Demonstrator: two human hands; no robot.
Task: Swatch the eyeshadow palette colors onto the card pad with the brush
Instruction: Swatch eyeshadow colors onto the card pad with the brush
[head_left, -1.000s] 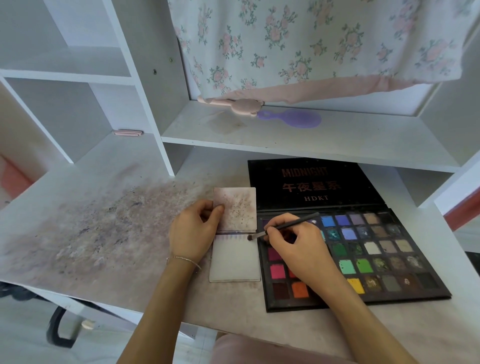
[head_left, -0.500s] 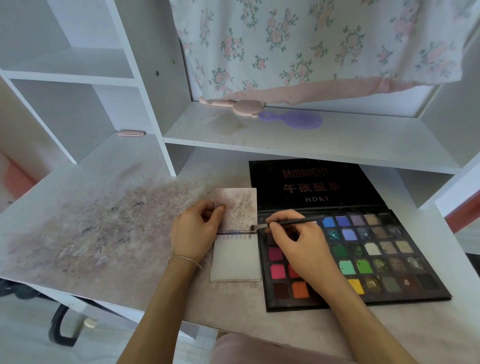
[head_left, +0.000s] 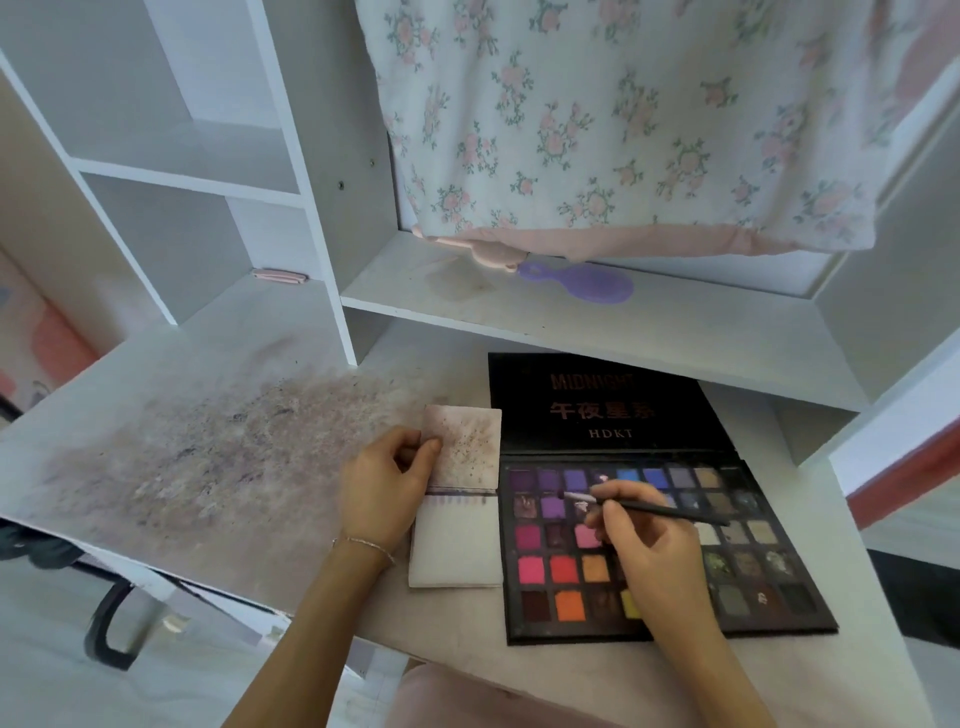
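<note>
At the centre of the frame the card pad (head_left: 457, 540) lay on the table (head_left: 208, 467), just left of the open eyeshadow palette (head_left: 670, 551), their edges touching or nearly so. The pad's soiled top leaf was folded back toward the upper part of the frame and pinned there by the left hand (head_left: 384, 483), whose thumb and forefinger were pressed on the leaf's left edge; this grip was closed on the pad. A faint row of purple marks could be seen along the top of the exposed page (individual swatches were too small to tell apart).

The brush (head_left: 644, 508) was pinched in the right hand (head_left: 654, 545), its grip closed round the dark handle, with the pale tip over the purple pans in the upper left of the palette. Whether the bristles touched a pan could not be told. Several pans in the middle rows were hidden behind the right hand and forearm. The lettering on the black lid was partly blurred; "MIDNIGHT" and "HDKT" were legible.

On the shelf (head_left: 571, 322) above, a purple hairbrush (head_left: 592, 283) was partly covered by a floral cloth (head_left: 623, 130). The table at lower left was smeared with greyish powder.
</note>
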